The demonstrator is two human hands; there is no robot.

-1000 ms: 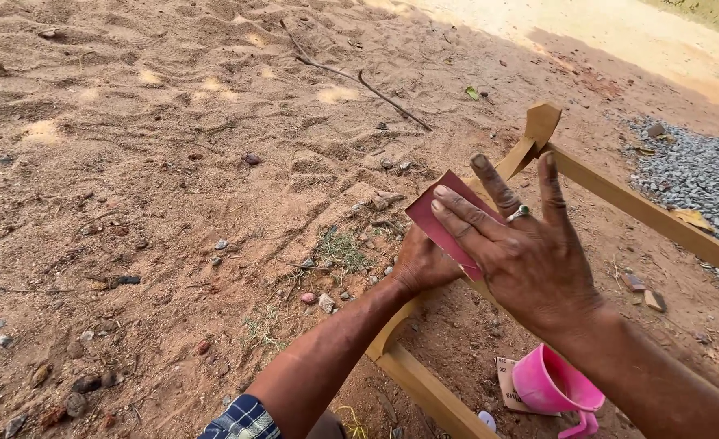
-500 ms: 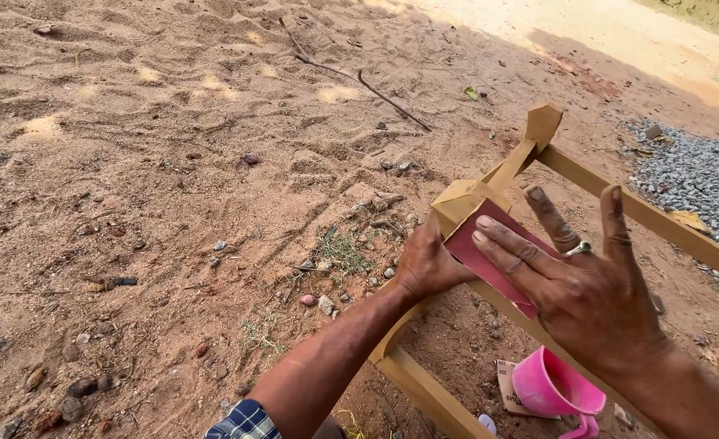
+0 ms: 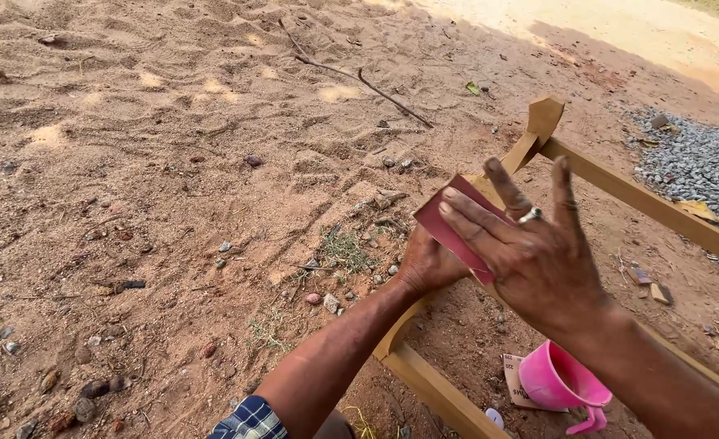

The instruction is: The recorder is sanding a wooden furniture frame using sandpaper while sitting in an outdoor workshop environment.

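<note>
A tan wooden frame (image 3: 619, 187) lies on sandy ground, its rails meeting near a pointed corner post (image 3: 544, 118). My right hand (image 3: 530, 256) lies flat with fingers spread, pressing a reddish sheet of sandpaper (image 3: 447, 232) against the frame's upper rail. A ring shows on one finger. My left hand (image 3: 426, 264) grips the frame from below, just under the sandpaper, and is partly hidden by the right hand.
A pink plastic cup (image 3: 561, 382) lies on its side by a small card (image 3: 515, 382) under the frame. A dry stick (image 3: 359, 77) lies on the sand farther off. Grey gravel (image 3: 697, 162) covers the right. Small stones (image 3: 75, 390) dot the lower left.
My right hand slid the sandpaper down the rail toward me, baring the frame's end, then pushed back up over it to about where it began. The left hand kept its hold.
</note>
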